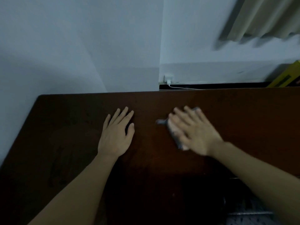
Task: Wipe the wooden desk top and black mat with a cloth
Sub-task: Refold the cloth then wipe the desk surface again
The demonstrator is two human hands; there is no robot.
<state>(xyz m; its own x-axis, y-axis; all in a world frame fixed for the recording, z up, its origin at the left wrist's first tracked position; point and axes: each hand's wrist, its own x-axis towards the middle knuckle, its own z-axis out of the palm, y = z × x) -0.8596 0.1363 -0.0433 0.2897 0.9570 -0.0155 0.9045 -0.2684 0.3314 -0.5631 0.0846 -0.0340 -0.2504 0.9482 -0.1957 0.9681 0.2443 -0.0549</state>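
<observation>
1. So, the left hand (pixel 116 135) lies flat on the dark wooden worktop (pixel 243 114), fingers spread, mid-frame, holding nothing.
2. The right hand (pixel 194 132), blurry, presses a grey-pink cloth (pixel 174 133) onto the worktop with straight, spread fingers, right of centre.
3. A white charger (pixel 168 78) sits plugged into the wall behind the worktop.
4. A yellow box (pixel 287 77) sits at the right edge.

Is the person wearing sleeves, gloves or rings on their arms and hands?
No. Both forearms are bare right to the bottom of the picture, with no sleeves showing. The left hand has no glove, ring or watch that I can see. The right hand looks bare too, but it is blurred, so small things might not show.
</observation>
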